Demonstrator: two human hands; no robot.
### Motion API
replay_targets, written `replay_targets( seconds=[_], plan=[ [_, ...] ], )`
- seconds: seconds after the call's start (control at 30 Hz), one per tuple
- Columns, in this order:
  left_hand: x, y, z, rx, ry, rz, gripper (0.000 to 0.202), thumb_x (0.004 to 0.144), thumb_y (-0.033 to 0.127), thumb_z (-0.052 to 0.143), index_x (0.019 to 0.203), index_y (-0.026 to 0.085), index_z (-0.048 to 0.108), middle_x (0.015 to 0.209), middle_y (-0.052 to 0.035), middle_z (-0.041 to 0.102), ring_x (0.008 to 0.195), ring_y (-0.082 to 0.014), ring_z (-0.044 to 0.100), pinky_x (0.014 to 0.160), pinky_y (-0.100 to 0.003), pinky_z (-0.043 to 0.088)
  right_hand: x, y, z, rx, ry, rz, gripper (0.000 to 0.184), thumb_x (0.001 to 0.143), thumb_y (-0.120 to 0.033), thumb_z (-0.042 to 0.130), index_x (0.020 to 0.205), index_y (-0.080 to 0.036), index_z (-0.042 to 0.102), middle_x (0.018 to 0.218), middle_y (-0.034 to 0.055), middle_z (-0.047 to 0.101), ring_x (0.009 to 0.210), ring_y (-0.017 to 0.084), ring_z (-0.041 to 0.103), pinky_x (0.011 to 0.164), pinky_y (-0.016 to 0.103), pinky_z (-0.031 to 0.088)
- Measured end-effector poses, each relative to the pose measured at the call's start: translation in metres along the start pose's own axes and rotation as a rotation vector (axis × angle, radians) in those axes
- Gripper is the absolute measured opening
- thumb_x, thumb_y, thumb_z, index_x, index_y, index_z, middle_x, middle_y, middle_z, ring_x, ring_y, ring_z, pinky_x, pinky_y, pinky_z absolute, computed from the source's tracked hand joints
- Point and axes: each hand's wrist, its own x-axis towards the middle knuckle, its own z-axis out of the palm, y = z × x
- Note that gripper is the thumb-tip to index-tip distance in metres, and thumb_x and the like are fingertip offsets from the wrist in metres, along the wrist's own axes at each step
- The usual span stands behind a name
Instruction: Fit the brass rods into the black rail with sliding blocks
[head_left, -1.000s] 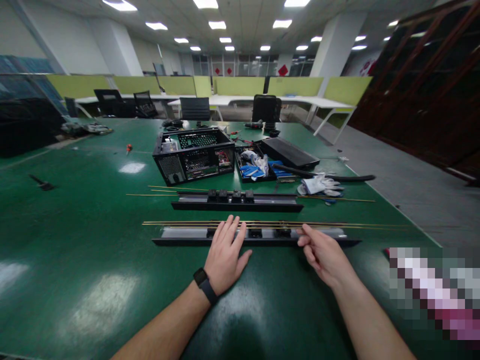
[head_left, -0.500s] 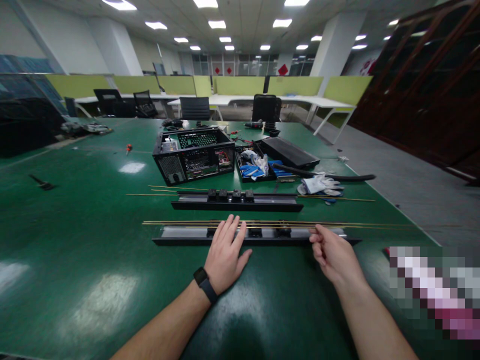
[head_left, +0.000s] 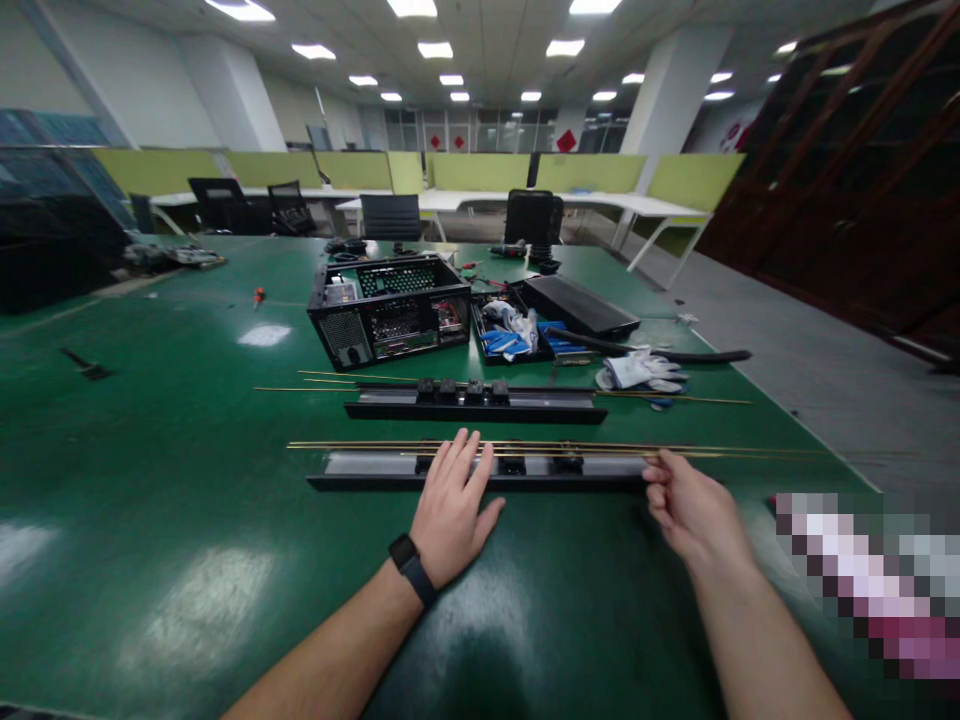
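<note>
A long black rail (head_left: 367,470) with small black blocks lies across the green table (head_left: 150,500) in front of me. Thin brass rods (head_left: 360,446) run along its top. My left hand (head_left: 450,510), a black watch on the wrist, lies flat with fingers stretched over the rail's middle. My right hand (head_left: 694,510) is at the rail's right end, fingers curled and pinched on a brass rod. A second black rail (head_left: 540,405) with blocks and more rods lies just beyond.
Further back stand an open black computer case (head_left: 386,310), a black tray (head_left: 510,335) of blue and white items, white gloves (head_left: 637,370), a black panel (head_left: 577,305) and a black hose (head_left: 675,353). The table's right edge drops to grey floor. Office chairs and green dividers stand behind.
My right hand has slid to the right along the near rail, from near its middle to its right end. The left hand has stayed put.
</note>
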Motion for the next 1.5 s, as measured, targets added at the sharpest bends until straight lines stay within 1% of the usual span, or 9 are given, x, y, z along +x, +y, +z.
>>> replay_targets(
  seconds=[0.1, 0.27, 0.33, 0.4, 0.7, 0.87, 1.07, 1.23, 1.5],
  plan=[
    [0.001, 0.001, 0.000, -0.004, -0.001, -0.004, 0.063, 0.091, 0.030, 0.057, 0.148, 0.012, 0.037, 0.154, -0.0167, 0.038, 0.148, -0.0305, 0.022, 0.119, -0.052, 0.026, -0.003, 0.006, 0.002, -0.028, -0.115, 0.014, 0.015, 0.082, -0.027, 0.066, 0.080, -0.012, 0.063, 0.057, 0.0000, 0.058, 0.030, 0.005, 0.037, 0.022, 0.014, 0.019],
    [0.001, 0.001, 0.001, -0.014, -0.011, -0.004, 0.063, 0.092, 0.030, 0.056, 0.149, 0.013, 0.034, 0.154, -0.0164, 0.037, 0.149, -0.0302, 0.021, 0.119, -0.053, 0.025, -0.015, 0.019, 0.009, -0.106, -0.386, 0.043, 0.030, 0.078, -0.038, 0.074, 0.086, -0.011, 0.067, 0.063, 0.0025, 0.063, 0.031, 0.004, 0.037, 0.024, 0.015, 0.018],
    [0.001, 0.001, 0.001, -0.015, -0.013, -0.005, 0.064, 0.091, 0.030, 0.056, 0.149, 0.014, 0.034, 0.154, -0.0163, 0.037, 0.149, -0.0302, 0.021, 0.119, -0.053, 0.025, -0.019, 0.022, 0.011, -0.131, -0.432, 0.038, 0.033, 0.078, -0.042, 0.074, 0.088, -0.011, 0.068, 0.065, 0.0034, 0.064, 0.030, 0.003, 0.036, 0.024, 0.014, 0.018],
    [0.000, 0.001, 0.001, -0.013, -0.013, -0.005, 0.063, 0.091, 0.029, 0.056, 0.149, 0.014, 0.034, 0.155, -0.0163, 0.037, 0.149, -0.0302, 0.021, 0.119, -0.054, 0.026, -0.021, 0.022, 0.013, -0.138, -0.440, 0.039, 0.035, 0.080, -0.044, 0.073, 0.089, -0.011, 0.068, 0.065, 0.0036, 0.064, 0.030, 0.003, 0.036, 0.024, 0.015, 0.017],
    [0.000, 0.001, 0.002, -0.014, 0.001, 0.000, 0.067, 0.090, 0.028, 0.058, 0.150, 0.015, 0.032, 0.154, -0.0161, 0.037, 0.148, -0.0309, 0.023, 0.118, -0.054, 0.028, -0.025, 0.018, 0.016, -0.096, -0.385, 0.035, 0.033, 0.075, -0.041, 0.078, 0.083, -0.012, 0.064, 0.063, 0.0036, 0.063, 0.030, 0.004, 0.036, 0.024, 0.015, 0.017],
    [0.000, 0.000, 0.002, -0.016, -0.013, -0.003, 0.064, 0.090, 0.028, 0.057, 0.149, 0.014, 0.034, 0.155, -0.0164, 0.037, 0.149, -0.0300, 0.022, 0.119, -0.052, 0.026, -0.022, 0.016, 0.014, -0.032, -0.297, 0.017, 0.031, 0.073, -0.035, 0.078, 0.084, -0.010, 0.066, 0.060, 0.0023, 0.060, 0.031, 0.004, 0.037, 0.023, 0.015, 0.018],
    [0.000, 0.000, 0.001, -0.016, -0.010, 0.002, 0.065, 0.091, 0.029, 0.057, 0.149, 0.014, 0.033, 0.155, -0.0166, 0.037, 0.149, -0.0305, 0.022, 0.119, -0.054, 0.027, -0.010, 0.010, 0.007, 0.020, -0.129, -0.023, 0.020, 0.075, -0.028, 0.073, 0.079, -0.011, 0.063, 0.057, 0.0001, 0.058, 0.031, 0.005, 0.039, 0.023, 0.015, 0.020],
    [0.000, -0.001, 0.000, -0.015, 0.000, 0.000, 0.064, 0.091, 0.028, 0.056, 0.149, 0.014, 0.034, 0.154, -0.0168, 0.038, 0.149, -0.0305, 0.022, 0.119, -0.054, 0.027, -0.004, 0.006, 0.003, 0.023, -0.034, -0.026, 0.014, 0.080, -0.025, 0.067, 0.078, -0.012, 0.062, 0.056, -0.0006, 0.057, 0.030, 0.006, 0.038, 0.022, 0.016, 0.020],
    [-0.001, -0.001, 0.001, -0.023, -0.008, -0.001, 0.065, 0.091, 0.028, 0.056, 0.150, 0.014, 0.033, 0.154, -0.0166, 0.037, 0.149, -0.0306, 0.022, 0.119, -0.054, 0.027, -0.001, 0.000, 0.001, 0.025, 0.017, -0.016, 0.011, 0.082, -0.024, 0.063, 0.078, -0.014, 0.060, 0.055, -0.0014, 0.056, 0.029, 0.005, 0.037, 0.022, 0.015, 0.019]
  ],
)
